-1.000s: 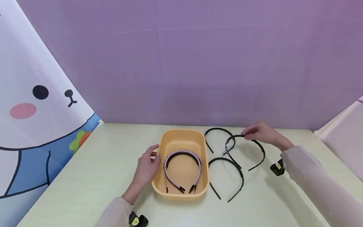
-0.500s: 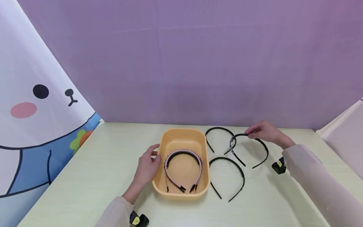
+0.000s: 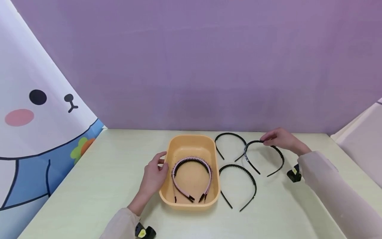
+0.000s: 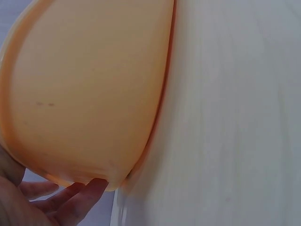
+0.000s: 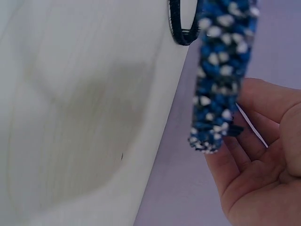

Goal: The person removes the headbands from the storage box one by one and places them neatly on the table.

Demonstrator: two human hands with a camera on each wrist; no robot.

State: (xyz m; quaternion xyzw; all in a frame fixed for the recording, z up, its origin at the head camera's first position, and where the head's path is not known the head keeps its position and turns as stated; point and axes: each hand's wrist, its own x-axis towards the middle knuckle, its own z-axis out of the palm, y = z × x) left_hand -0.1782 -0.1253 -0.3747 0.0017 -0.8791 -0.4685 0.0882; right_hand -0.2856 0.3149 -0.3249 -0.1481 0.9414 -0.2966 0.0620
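Observation:
My left hand [image 3: 153,177] grips the left side of a yellow-orange plastic tray [image 3: 191,144]. In the left wrist view its fingers press against the tray's outer wall [image 4: 94,103]. A pink headband [image 3: 210,177] and a dark toothed one [image 3: 191,161] lie nested inside the tray. Off to the right, my right hand [image 3: 282,139] pinches a black headband [image 3: 283,160] by the top of its arch, ends toward me. Blue and white beads cover this headband [image 5: 218,70] in the right wrist view, where the fingers are partly hidden behind it.
Two more black headbands lie right of the tray: one at the back [image 3: 231,133], overlapped by the held one, and one nearer [image 3: 254,182]. A purple cloth [image 3: 194,66] hangs behind the pale table [image 3: 125,149]. A cartoon-print cloth [image 3: 44,139] hangs on the left.
My right hand has moved a little to the right with the black headband, away from the tray. The left hand keeps its grip on the tray.

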